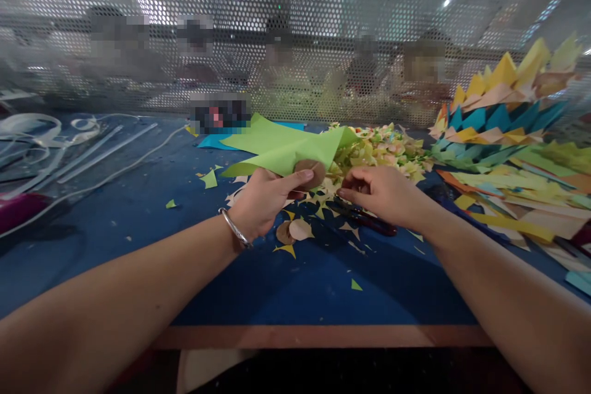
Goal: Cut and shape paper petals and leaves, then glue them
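Observation:
My left hand (265,200) is closed, its thumb pressing a round brown paper piece (314,175) against a folded sheet of light green paper (281,149). To its right, my right hand (381,194) has its fingers curled together at the edge of a scrap pile; whatever sits between its fingertips is too small to make out. Just below that hand lie dark red-handled scissors (376,223), partly hidden by it. Two paper discs, one pale (302,229) and one brown (285,233), rest on the blue tabletop (295,295) among cut-out scraps.
Behind my hands spreads a heap of small paper cuttings (392,151). Stacks of folded coloured paper (508,117) and loose strips (530,197) occupy the right. Glue sticks (108,151), a cord (115,178) and white tape rolls lie left. A perforated metal screen (305,74) borders the far side.

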`<action>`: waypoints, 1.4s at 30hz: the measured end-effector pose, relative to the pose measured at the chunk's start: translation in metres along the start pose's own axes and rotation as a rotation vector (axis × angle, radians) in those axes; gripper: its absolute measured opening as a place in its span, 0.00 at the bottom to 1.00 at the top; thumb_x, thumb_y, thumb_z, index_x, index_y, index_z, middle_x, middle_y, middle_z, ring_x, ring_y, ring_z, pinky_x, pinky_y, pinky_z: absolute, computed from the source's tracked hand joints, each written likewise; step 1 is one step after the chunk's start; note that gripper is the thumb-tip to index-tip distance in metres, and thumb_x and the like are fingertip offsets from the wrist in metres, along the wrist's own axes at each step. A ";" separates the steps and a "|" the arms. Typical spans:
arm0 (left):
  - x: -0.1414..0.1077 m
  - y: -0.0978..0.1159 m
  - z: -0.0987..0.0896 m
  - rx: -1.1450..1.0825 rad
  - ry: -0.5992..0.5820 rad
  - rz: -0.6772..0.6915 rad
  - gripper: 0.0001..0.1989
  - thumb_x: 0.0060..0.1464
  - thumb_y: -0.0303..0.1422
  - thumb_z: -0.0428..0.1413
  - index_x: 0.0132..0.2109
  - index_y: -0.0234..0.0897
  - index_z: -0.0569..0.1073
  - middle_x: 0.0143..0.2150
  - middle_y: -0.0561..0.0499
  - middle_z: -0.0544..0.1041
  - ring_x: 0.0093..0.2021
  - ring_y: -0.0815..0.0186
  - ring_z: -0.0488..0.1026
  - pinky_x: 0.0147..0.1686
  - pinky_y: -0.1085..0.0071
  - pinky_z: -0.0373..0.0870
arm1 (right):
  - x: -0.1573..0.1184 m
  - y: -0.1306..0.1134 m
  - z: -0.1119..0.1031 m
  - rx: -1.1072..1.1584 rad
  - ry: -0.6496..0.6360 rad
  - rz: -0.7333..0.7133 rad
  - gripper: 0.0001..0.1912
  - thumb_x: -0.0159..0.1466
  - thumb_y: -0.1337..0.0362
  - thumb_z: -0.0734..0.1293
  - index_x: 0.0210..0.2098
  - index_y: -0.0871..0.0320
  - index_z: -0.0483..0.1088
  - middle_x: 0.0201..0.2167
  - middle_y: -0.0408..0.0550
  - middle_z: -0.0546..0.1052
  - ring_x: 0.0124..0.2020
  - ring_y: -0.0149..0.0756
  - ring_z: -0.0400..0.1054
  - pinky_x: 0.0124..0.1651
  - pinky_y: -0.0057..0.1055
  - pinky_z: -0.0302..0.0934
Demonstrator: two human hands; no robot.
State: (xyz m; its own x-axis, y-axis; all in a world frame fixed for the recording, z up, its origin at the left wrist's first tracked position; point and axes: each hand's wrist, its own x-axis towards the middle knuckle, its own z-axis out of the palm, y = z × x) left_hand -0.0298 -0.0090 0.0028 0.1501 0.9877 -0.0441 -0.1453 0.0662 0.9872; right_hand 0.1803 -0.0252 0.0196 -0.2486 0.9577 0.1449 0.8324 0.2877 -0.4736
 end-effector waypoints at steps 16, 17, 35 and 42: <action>0.002 -0.002 -0.003 0.034 -0.050 0.052 0.07 0.47 0.33 0.68 0.30 0.33 0.81 0.32 0.48 0.80 0.31 0.68 0.73 0.33 0.70 0.68 | -0.005 -0.002 -0.010 -0.475 -0.309 0.081 0.11 0.61 0.54 0.68 0.34 0.55 0.71 0.33 0.49 0.78 0.31 0.38 0.69 0.29 0.31 0.52; 0.002 -0.002 -0.002 0.030 -0.042 0.044 0.07 0.46 0.33 0.68 0.29 0.33 0.81 0.31 0.48 0.80 0.30 0.68 0.73 0.33 0.70 0.68 | -0.005 -0.002 -0.009 -0.473 -0.308 0.070 0.10 0.61 0.54 0.67 0.33 0.55 0.71 0.33 0.49 0.77 0.31 0.39 0.69 0.29 0.31 0.52; 0.002 -0.004 0.000 -0.032 -0.055 -0.003 0.08 0.46 0.32 0.68 0.28 0.31 0.80 0.27 0.49 0.77 0.28 0.69 0.70 0.30 0.71 0.66 | -0.008 -0.007 -0.006 -0.580 -0.287 0.058 0.03 0.56 0.64 0.65 0.26 0.55 0.69 0.25 0.49 0.75 0.25 0.37 0.65 0.25 0.31 0.48; 0.001 -0.003 0.001 -0.021 -0.028 -0.040 0.10 0.46 0.32 0.68 0.25 0.30 0.79 0.26 0.48 0.77 0.27 0.69 0.71 0.31 0.70 0.67 | -0.006 -0.010 -0.003 -0.610 -0.257 0.102 0.08 0.55 0.61 0.66 0.22 0.55 0.66 0.24 0.50 0.73 0.25 0.39 0.65 0.24 0.32 0.46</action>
State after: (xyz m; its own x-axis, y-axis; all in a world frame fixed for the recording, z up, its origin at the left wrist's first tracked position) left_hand -0.0278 -0.0081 0.0005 0.1834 0.9799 -0.0786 -0.1594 0.1086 0.9812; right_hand 0.1755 -0.0337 0.0262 -0.2011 0.9720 -0.1219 0.9701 0.2148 0.1130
